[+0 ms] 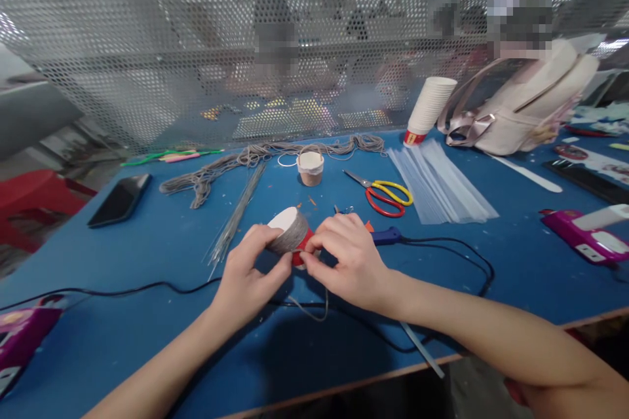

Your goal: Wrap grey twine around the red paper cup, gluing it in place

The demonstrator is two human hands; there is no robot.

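Tilted between my two hands is a paper cup (pixel 295 234), its upper part wound with grey cord and its red lower part bare. My left hand (pixel 255 265) is closed round the cup's rim side, thumb underneath. On the other side my right hand (pixel 346 258) pinches at the red part, fingers closed on the cord against the cup. A loose tail of cord (pixel 325 304) hangs below. Behind the right hand lies a blue-handled glue gun (pixel 388 236), partly hidden. A small covered cup (pixel 310 169) stands farther back.
Scissors (pixel 381 195) and clear plastic strips (pixel 437 183) lie right of centre, near stacked paper cups (pixel 430 110) and a backpack (pixel 521 105). Grey cord (pixel 221 170), thin wires (pixel 238 216) and a phone (pixel 120 200) are left. Black cable (pixel 162 285) crosses the blue table.
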